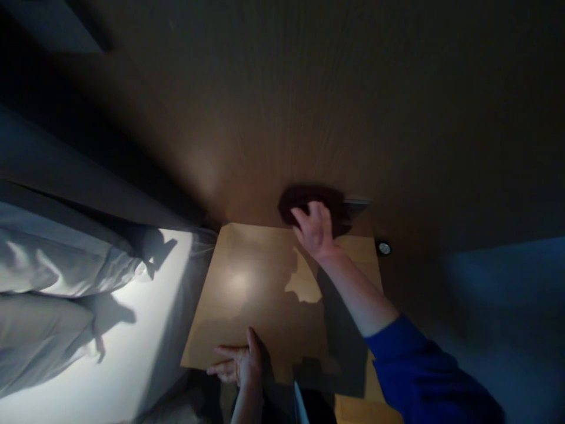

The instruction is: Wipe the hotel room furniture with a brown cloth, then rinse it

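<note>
My right hand (pixel 314 229) reaches forward with its fingers closed on a dark maroon cloth (pixel 304 195). The cloth is bunched and presses against the dark wooden panel (pixel 265 129), just above the back edge of the light wooden surface (pixel 260 282). My left hand (pixel 241 362) rests near the front edge of that light surface, fingers spread, holding nothing. A flat grey piece (pixel 356 206) shows just right of the cloth; I cannot tell what it is.
Grey-white curtains (pixel 53 259) hang at the left over a bright white area (pixel 136 330). A small round metallic fitting (pixel 384 248) lies right of the light surface. A thin pale blade-like object (pixel 301 403) and an orange-brown wooden edge (pixel 362 410) show at the bottom.
</note>
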